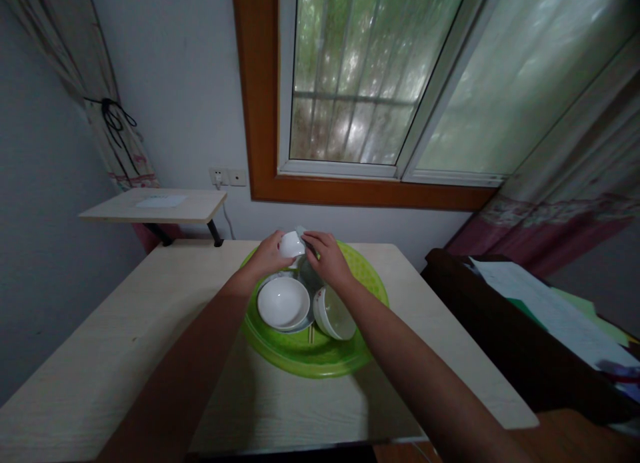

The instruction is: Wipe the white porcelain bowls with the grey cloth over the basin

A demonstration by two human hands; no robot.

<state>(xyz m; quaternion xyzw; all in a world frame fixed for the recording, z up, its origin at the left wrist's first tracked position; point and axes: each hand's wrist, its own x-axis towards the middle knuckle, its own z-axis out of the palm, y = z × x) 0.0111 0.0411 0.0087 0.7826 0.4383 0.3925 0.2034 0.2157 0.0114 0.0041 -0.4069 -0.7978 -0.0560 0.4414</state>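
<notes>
And here is the cup (291, 244), just above the middle of the frame, over the far part of the green tray (320, 366). The left hand (266, 256) has it pinched in its fingers from the side, seemingly to steady it and leave its other side free. Over on that side, the right hand (327, 255) bends its fingers down close to the rim; something pale (301, 230) shows by their tips, but whether they pinch it, one cannot tell. Below, at centre, a white bowl (283, 303) sits mouth up, while beside it a second bowl (337, 314) leans on its side, perhaps for want of flat room. Chopsticks (311, 334) poke out between them. The tray rests on the desk (300, 416) between the forearms, probably so both hands reach everything easily, its raised edge likely keeping the pieces together.
</notes>
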